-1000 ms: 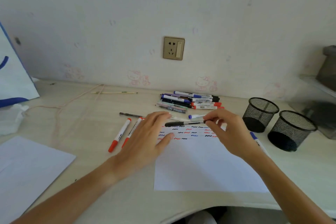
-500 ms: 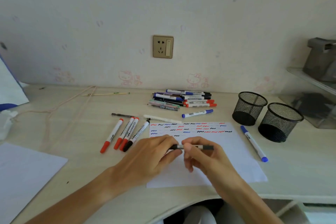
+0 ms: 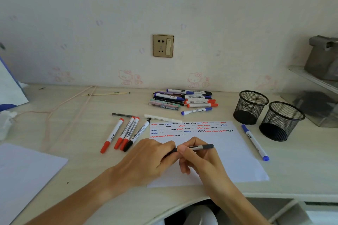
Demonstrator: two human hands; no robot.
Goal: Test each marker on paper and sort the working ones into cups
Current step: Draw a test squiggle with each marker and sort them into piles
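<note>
Both hands meet over the paper (image 3: 228, 151) on the table (image 3: 82, 133): the left hand (image 3: 146, 160) and right hand (image 3: 199, 159) each have a grip clenched around one dark pen (image 3: 201, 147), held level. Two mesh cups (image 3: 267, 113) stand at two o'clock, the marker pile (image 3: 182, 99) at twelve o'clock.

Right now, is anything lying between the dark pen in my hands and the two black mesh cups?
Only the blue-capped white marker lies flat on the table between the dark pen and black mesh cups; lifting clears it.
</note>
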